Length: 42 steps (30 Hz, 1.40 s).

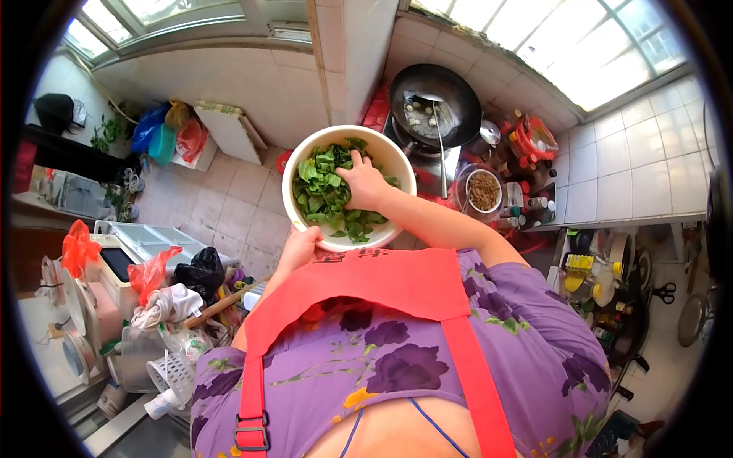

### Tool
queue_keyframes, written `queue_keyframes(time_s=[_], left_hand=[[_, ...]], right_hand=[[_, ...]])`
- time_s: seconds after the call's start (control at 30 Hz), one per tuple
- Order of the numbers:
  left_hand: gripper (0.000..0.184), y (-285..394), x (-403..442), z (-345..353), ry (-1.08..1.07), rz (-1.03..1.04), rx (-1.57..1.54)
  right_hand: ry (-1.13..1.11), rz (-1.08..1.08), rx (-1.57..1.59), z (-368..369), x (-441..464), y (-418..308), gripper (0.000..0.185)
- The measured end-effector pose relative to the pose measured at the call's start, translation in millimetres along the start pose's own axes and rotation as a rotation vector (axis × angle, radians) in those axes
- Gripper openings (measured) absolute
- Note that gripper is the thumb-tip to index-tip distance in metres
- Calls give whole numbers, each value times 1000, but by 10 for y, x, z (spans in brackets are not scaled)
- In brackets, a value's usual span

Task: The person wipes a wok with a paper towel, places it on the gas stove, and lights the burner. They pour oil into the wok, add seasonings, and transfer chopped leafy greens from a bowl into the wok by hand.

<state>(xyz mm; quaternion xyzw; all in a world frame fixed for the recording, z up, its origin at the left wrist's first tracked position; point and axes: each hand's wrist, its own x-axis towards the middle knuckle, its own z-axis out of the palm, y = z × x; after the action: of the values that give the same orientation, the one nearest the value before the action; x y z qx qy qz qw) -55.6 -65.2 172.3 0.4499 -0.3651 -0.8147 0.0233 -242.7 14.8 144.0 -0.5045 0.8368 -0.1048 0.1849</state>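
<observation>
A large cream-white bowl (407,172) is held in front of my body, with chopped leafy greens (317,187) inside. My left hand (304,244) is closed on the bowl's near left rim. Down among the leaves, my right hand (365,183) grips some of the greens, its fingertips partly hidden by them. Just beyond the bowl, a black wok (458,84) sits on the stove, with a metal ladle (440,145) resting in it. Several small pale pieces (416,114) lie in the wok's bottom.
Right of the stove stand a small bowl of brown crumbly food (484,191) and several seasoning bottles (534,204). A tiled counter edge (634,217) runs along the right. Bags and containers crowd the left, near a black plastic bag (202,273). Boards (229,130) lean against the wall.
</observation>
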Motion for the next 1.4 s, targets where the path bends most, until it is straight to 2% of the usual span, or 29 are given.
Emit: queue_keyframes(time_s=[0.13,0.27,0.4,0.5,0.67,0.87,0.93,1.07,1.13,1.17,1.3,1.4], left_hand=[[61,-129,178,-106,-58,-23,71],[62,-56,72,-16,-91,-20,9],[63,117,-46,14,-108,20,4],[56,201,-52,34,-156,-9,-40],[56,244,-65,105,-229,-14,-25],[58,294,-15,290,-278,-17,44],[49,341,-77,439,-245,-13,103],[49,322,15,585,-259,-41,115],[48,329,65,642,-268,-71,94],[48,313,87,684,-267,-76,94],[45,298,201,818,-252,-67,125],[43,332,312,893,-249,-67,129]], right_hand=[[103,-37,32,44,-110,50,66],[177,-64,58,17,-121,54,54],[254,-94,55,-138,-28,31,49],[257,-101,26,-363,57,79,46],[271,-46,89,-769,-35,171,52],[306,-12,228,-1072,-199,314,50],[353,-31,228,-1145,-230,417,51],[397,8,249,-1194,-280,562,51],[500,-6,275,-1238,-287,658,50],[461,-5,363,-1421,-360,596,48],[372,77,329,-1449,-357,734,44],[444,54,427,-1464,-304,856,47]])
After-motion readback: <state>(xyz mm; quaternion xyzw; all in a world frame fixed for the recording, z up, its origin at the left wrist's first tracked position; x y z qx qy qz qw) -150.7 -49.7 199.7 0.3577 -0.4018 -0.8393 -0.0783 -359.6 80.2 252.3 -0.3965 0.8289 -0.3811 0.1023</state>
